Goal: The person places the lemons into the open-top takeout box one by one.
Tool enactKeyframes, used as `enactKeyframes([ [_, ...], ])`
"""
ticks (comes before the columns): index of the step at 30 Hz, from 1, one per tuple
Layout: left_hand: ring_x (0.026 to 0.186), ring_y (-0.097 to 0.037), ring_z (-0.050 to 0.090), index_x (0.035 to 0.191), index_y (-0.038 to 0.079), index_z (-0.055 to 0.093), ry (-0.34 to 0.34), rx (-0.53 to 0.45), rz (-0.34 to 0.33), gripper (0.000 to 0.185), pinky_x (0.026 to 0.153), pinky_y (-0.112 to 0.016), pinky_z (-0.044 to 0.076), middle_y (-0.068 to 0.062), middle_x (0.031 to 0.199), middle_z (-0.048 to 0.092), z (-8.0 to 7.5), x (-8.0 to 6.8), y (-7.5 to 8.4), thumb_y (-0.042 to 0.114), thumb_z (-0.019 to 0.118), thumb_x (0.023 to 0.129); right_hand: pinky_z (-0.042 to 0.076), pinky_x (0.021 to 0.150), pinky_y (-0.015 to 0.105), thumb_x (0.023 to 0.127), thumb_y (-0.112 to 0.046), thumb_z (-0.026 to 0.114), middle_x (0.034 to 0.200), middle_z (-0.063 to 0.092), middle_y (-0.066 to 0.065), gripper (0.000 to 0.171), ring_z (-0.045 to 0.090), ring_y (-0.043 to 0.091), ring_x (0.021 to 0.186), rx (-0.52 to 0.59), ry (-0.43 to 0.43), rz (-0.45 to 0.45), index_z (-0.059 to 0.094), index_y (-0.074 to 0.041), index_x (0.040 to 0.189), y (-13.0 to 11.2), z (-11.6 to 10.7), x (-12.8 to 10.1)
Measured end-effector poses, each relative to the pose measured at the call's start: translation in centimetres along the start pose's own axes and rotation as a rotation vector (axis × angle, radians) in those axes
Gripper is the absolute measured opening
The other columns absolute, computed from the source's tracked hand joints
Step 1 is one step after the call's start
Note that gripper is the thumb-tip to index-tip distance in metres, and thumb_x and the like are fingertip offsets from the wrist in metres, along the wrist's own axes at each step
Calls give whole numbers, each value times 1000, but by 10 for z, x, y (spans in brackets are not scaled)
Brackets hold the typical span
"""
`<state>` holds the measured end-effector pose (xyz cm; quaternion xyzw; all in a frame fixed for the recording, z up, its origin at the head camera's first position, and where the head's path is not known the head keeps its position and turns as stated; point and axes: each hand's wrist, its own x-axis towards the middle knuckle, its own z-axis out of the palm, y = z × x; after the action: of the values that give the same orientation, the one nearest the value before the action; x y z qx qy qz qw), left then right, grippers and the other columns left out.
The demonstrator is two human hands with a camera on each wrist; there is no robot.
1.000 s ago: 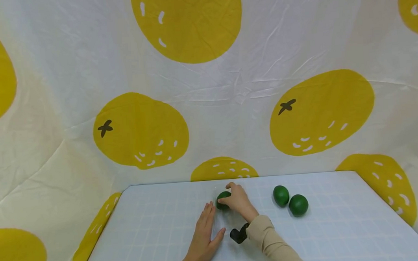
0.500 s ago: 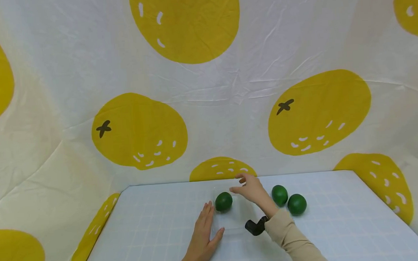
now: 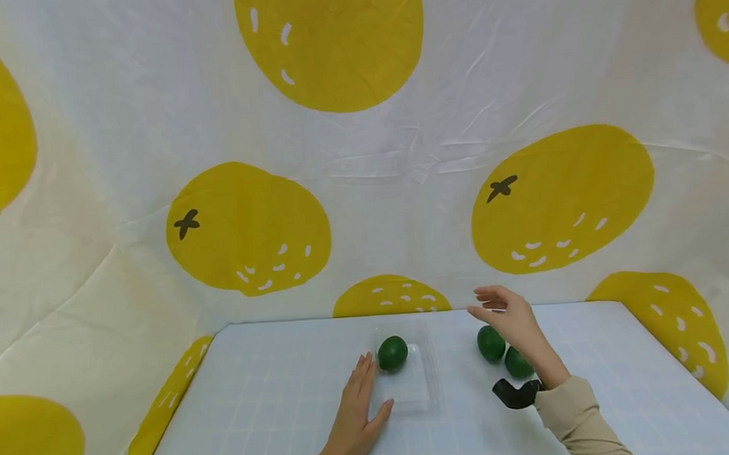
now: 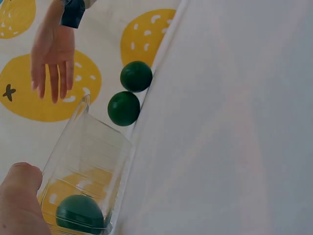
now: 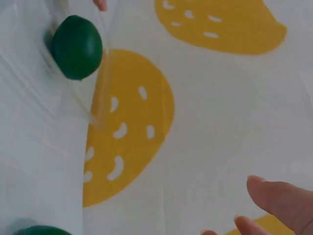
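A clear plastic tray [image 3: 417, 384] lies on the pale blue checked table [image 3: 256, 412], with one green lime [image 3: 392, 353] in its far left corner. My left hand [image 3: 357, 410] rests flat on the table with straight fingers against the tray's left side. Two more limes sit to the right, one [image 3: 491, 343] nearer the tray and one [image 3: 517, 363] partly behind my right wrist. My right hand [image 3: 510, 318] hovers open above these two limes and holds nothing. The left wrist view shows the tray [image 4: 90, 161], its lime [image 4: 79, 214] and the two loose limes [image 4: 123, 108] [image 4: 136, 76].
A white cloth printed with large yellow fruit [image 3: 561, 196] hangs behind and around the table. The table's far edge [image 3: 418, 312] meets this cloth. A black wrist strap [image 3: 517, 393] sits on my right wrist.
My right hand let go of the lime in the tray and moved right, to above the two loose limes. The left hand has stayed put.
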<state>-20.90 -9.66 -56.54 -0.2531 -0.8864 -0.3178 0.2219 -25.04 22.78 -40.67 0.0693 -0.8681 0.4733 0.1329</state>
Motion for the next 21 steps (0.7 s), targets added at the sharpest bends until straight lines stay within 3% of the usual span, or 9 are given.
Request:
enactKeyframes([
  [3,149,-27,22,154,5,32,-14,3,-12,72,116,-50,26,-8,162,26,0,1,0,43,57,99,45,103,49,94,-35,68,129,60,19,51,57,35,117,30,47,5,58,-2,131,14,-13,-7],
  [6,149,-26,21,155,5,31,-22,2,-18,72,115,-51,26,-7,162,26,0,1,1,43,57,99,45,103,31,95,-38,67,130,60,17,52,56,29,117,53,100,40,57,-3,132,30,-20,-17],
  [9,149,-26,21,154,5,32,-17,0,-15,72,115,-51,26,-8,162,26,-1,1,2,43,57,99,41,93,11,95,-39,66,133,59,15,54,54,20,117,93,145,97,55,-4,135,50,-20,-29],
  [12,149,-27,23,153,3,33,5,6,5,72,113,-52,28,-9,161,28,-1,0,2,41,59,98,37,90,4,95,-39,66,139,54,15,59,49,16,121,158,166,166,50,-4,140,72,-15,-39],
  [17,147,-30,26,152,1,35,24,12,22,72,111,-55,30,-11,160,30,0,0,1,40,60,97,37,92,8,95,-39,66,151,41,15,69,38,25,134,231,115,262,39,-7,150,106,-5,-50],
  [21,148,-29,24,153,3,33,2,7,2,72,114,-53,28,-11,161,28,0,0,1,42,58,99,35,107,29,91,-35,73,158,27,17,82,27,34,144,211,21,312,28,-11,155,126,0,-58],
])
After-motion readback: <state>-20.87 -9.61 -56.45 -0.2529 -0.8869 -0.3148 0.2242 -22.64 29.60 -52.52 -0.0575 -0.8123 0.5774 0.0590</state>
